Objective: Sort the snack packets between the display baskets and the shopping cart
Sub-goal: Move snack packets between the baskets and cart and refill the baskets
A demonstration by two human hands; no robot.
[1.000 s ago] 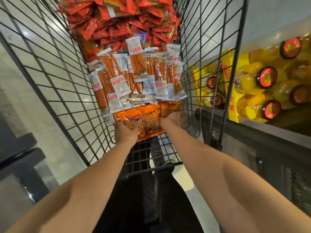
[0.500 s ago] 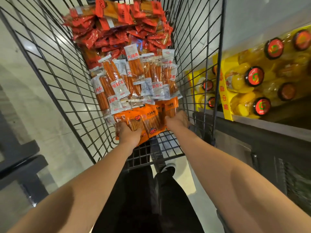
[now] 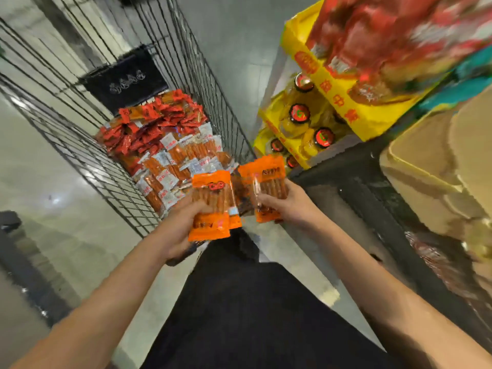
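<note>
My left hand (image 3: 179, 227) grips a small stack of orange snack packets (image 3: 211, 206), lifted above the near end of the black wire shopping cart (image 3: 87, 161). Beside it, my right hand (image 3: 286, 206) grips another bunch of orange packets (image 3: 269, 182) at about the same height, over the cart's right edge. Inside the cart lie several white-labelled stick packets (image 3: 183, 158) and, farther back, a heap of red packets (image 3: 149, 123). A yellow display basket (image 3: 343, 102) at the upper right holds blurred red packets (image 3: 394, 35).
Yellow boxes of jars with dark lids (image 3: 299, 115) sit on the lower shelf beside the cart. A dark shelf frame (image 3: 372, 198) and beige cartons (image 3: 436, 166) stand at the right. My dark trousers (image 3: 253, 315) fill the lower middle. Grey floor (image 3: 40, 169) lies to the left.
Both hands have risen out of the cart's near end with orange packets gripped in them. The view has swung up and to the right, bringing the yellow basket into sight.
</note>
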